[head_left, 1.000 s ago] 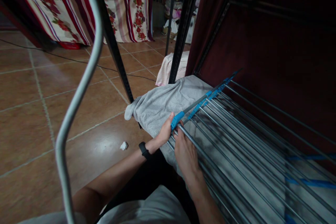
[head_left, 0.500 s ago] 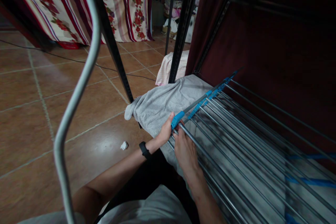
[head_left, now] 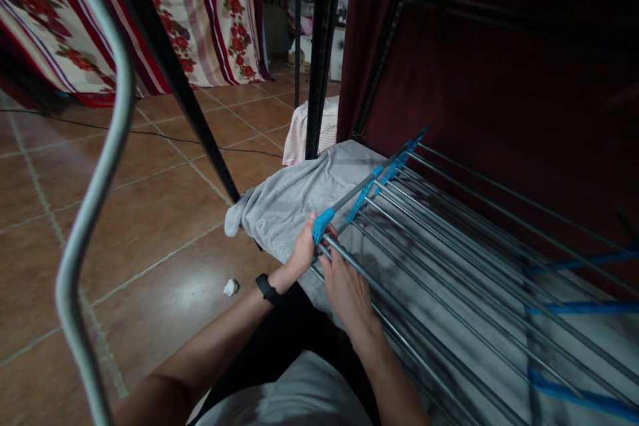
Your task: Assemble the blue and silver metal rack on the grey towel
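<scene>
Both hands [head_left: 303, 247] [head_left: 348, 287] hold a blue-cornered metal rack [head_left: 449, 249].

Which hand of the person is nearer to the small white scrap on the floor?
Left. The left hand, holding the blue corner of the rack, is above and to the right of the scrap. The right hand, at the bars, is farther right.

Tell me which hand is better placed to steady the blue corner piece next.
Probably the left hand: it already grips the blue corner piece, while the right hand is at the metal bar.
</scene>
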Action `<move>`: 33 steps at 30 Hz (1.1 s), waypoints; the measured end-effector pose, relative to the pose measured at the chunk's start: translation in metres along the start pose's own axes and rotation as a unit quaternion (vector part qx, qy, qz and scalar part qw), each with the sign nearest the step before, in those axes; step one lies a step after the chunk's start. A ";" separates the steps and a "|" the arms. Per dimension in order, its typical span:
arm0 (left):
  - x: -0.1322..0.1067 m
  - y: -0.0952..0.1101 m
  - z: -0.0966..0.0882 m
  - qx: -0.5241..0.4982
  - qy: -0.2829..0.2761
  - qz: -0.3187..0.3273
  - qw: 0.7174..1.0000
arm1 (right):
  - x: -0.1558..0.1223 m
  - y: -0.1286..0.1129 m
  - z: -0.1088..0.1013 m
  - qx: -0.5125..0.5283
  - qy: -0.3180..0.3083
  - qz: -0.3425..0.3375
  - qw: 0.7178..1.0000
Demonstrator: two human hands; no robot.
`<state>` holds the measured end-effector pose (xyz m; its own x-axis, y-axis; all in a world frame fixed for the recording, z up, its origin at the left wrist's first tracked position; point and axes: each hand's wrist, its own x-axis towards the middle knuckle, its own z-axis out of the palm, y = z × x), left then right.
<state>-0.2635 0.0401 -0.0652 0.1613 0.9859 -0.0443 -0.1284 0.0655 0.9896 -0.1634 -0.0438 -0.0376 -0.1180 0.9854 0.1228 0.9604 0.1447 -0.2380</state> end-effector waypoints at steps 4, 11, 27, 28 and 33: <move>0.001 -0.004 0.000 -0.024 -0.015 -0.010 1.000 | -0.010 0.003 -0.001 -0.007 0.006 0.006 1.000; -0.001 0.001 0.001 0.010 -0.008 0.017 1.000 | -0.054 0.024 0.006 -0.031 0.073 0.019 0.997; -0.007 0.031 0.001 -0.004 -0.044 0.113 0.993 | -0.098 0.043 -0.041 -0.076 0.207 0.001 0.975; -0.007 0.030 0.001 -0.008 -0.046 0.113 0.992 | -0.097 0.045 -0.043 -0.076 0.187 0.006 0.979; -0.004 0.018 0.001 -0.037 -0.045 0.121 0.991 | -0.094 0.045 -0.049 -0.080 0.210 0.016 0.974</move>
<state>-0.2657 0.0372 -0.0474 0.2029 0.9566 0.2091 -0.2446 -0.1573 0.9568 -0.0963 -0.1346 -0.0126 -0.0058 0.8601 0.5100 0.9930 0.0651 -0.0985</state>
